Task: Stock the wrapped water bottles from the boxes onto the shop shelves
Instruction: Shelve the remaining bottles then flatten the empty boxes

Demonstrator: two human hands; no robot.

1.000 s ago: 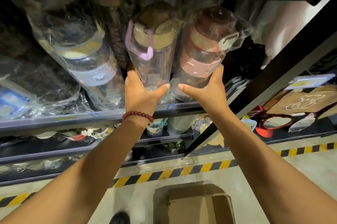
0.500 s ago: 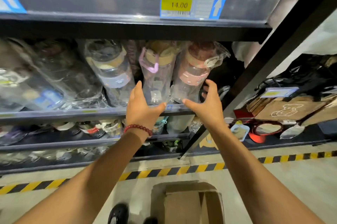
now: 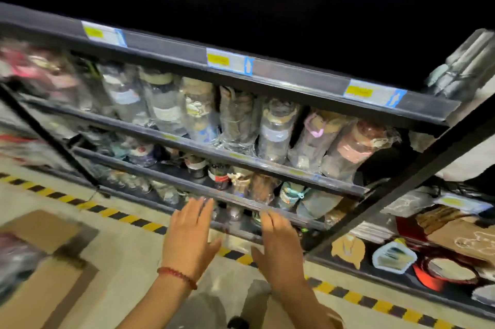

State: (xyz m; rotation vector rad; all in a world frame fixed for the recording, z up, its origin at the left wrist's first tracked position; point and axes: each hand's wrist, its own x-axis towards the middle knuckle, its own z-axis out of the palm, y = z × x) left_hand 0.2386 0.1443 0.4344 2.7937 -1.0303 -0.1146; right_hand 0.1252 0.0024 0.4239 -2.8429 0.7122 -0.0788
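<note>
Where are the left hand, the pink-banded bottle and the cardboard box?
left hand [image 3: 188, 236], head view, back of the hand.
pink-banded bottle [image 3: 351, 151], head view, wrapped body.
cardboard box [image 3: 40, 288], head view, top flap.

Both forearms are reaching forward and up from the bottom edge, side by side and a little apart. The left hand [image 3: 188, 235], red bead bracelet [image 3: 178, 276] circling its wrist, is showing its back with fingers straight and lightly spread, thumb angling out to the right, holding nothing. The right hand [image 3: 280, 244] is mirroring it, fingers extended and close together, thumb pointing left, palm away, gripping nothing.
</note>
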